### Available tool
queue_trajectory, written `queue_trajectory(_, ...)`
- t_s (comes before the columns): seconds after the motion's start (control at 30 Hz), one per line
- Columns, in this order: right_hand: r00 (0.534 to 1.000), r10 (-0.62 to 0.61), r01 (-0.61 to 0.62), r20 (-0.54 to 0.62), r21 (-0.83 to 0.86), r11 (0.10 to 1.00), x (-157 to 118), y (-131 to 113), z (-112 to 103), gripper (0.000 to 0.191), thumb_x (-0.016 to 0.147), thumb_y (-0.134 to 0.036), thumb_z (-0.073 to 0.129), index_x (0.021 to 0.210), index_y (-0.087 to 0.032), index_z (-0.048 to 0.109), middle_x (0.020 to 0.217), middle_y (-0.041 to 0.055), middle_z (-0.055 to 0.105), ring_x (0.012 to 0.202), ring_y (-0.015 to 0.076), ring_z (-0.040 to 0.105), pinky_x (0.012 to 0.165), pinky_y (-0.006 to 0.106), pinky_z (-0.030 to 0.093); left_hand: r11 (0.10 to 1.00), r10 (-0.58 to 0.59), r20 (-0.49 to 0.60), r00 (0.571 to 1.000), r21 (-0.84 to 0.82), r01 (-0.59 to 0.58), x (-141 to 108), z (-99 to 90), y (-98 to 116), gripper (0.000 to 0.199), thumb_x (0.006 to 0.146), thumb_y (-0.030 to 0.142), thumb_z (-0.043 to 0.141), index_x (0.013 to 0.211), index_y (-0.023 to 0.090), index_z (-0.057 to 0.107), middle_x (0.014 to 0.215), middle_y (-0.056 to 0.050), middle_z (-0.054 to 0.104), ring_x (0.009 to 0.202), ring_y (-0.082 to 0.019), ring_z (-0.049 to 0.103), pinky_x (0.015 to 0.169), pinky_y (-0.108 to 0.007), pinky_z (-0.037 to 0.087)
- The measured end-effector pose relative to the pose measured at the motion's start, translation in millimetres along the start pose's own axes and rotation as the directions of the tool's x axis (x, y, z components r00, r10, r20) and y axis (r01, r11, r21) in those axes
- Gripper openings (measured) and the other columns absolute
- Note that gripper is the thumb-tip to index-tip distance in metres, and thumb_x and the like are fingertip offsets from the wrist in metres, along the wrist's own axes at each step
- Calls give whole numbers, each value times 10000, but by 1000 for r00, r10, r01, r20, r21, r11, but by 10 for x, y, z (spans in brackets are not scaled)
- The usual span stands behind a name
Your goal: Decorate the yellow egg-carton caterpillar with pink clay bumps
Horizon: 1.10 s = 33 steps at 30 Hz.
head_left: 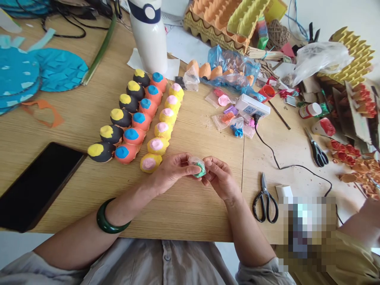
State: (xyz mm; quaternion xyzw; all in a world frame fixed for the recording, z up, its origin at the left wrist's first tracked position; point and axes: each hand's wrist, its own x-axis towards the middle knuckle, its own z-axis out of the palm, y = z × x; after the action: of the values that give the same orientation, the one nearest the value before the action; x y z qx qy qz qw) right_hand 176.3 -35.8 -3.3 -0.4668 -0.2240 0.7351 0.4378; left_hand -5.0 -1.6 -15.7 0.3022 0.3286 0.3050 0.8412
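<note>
Between my two hands is a small clear plastic bag with green modelling clay in it. My left hand pinches the bag from the left, its thumb pressed on the green clay. From the right, my right hand grips the bag's edge with thumb and fingers. Just left of my hands stand rows of painted egg-carton cups: black cups with yellow tops, orange cups with blue tops and yellow cups with pink tops.
Small bags of coloured clay lie by a white power strip, its cord running right. Black-handled scissors lie right of my hands. A phone lies left, a white tumbler stands behind the cups. Another person's arm is at right.
</note>
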Motion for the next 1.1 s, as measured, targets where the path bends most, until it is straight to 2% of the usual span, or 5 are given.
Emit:
queue_trajectory(0.2,999,-3,3,-36,16,1000,11,-18,-35,440,710,-535,945,733,-186,679,556,-57,516,498,84,471,444,197,441,992,-15,109,994,-123,29,-4,-32,-31,421,752,558,931,819,179,762,877,-47,752,868,-192,731,852,-329,630)
queue_trajectory(0.37,1000,-24,24,-19,-4,1000,15,5,-33,418,784,-562,881,798,-188,696,648,-32,606,523,92,512,447,206,478,997,-55,43,998,-44,57,9,-47,-47,379,843,532,861,854,161,783,910,-80,779,867,-213,733,792,-327,604)
queue_trajectory(0.67,990,53,-32,131,-159,987,-3,-23,-120,427,752,-523,938,800,-166,708,677,-24,646,547,84,538,495,213,508,988,92,-108,990,131,-78,-9,0,-53,418,789,546,893,770,159,735,737,-17,685,721,-159,622,711,-304,531)
queue_trajectory(1.0,999,-14,14,-36,3,1000,40,-45,-128,427,683,-482,983,740,-190,677,640,-35,663,509,76,537,458,188,441,987,101,110,989,116,-114,-20,-12,-16,351,806,361,897,1064,177,745,1094,-90,787,1026,-241,742,933,-372,590)
queue_trajectory(1.1,997,-48,48,-56,-15,999,29,-34,-118,423,700,-487,974,731,-188,677,662,-25,666,550,84,560,495,194,470,988,114,90,989,97,-123,-21,9,-60,366,759,273,938,1023,176,704,1068,-66,773,985,-223,771,902,-355,626)
